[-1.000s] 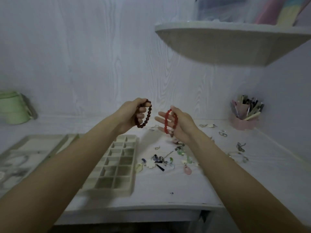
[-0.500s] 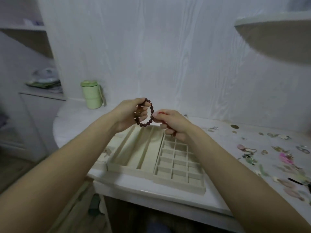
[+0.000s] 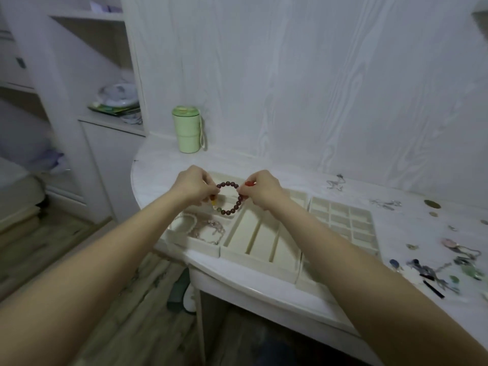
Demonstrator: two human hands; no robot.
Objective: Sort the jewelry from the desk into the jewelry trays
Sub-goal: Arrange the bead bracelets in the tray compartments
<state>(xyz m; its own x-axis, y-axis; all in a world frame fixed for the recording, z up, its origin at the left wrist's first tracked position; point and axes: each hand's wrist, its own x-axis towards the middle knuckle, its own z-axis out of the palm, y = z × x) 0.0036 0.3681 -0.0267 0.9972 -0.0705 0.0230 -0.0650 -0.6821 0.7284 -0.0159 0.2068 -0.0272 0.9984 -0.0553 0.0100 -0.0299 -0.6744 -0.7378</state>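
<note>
A dark brown bead bracelet [image 3: 232,204] hangs stretched between my two hands above the cream trays. My left hand [image 3: 194,184] pinches its left side; my right hand [image 3: 260,188] pinches its right side and also holds a red bead bracelet [image 3: 249,183], mostly hidden in the fingers. Below lie three trays: a left tray [image 3: 194,243] holding pale bracelets [image 3: 208,229], a middle tray [image 3: 261,243] with long slots, and a grid tray [image 3: 343,220] of small compartments. Loose jewelry [image 3: 443,265] is scattered on the desk at right.
A green lidded cup [image 3: 188,129] stands at the back left of the white desk [image 3: 158,178]. Chains [image 3: 335,182] and coins [image 3: 432,204] lie behind the grid tray. The desk's curved edge drops to a wooden floor at left; a shelf unit [image 3: 79,75] stands beyond.
My view swung left from the loose jewelry to the trays. Both hands came together over the trays, and my right hand has taken hold of the brown bracelet's other side.
</note>
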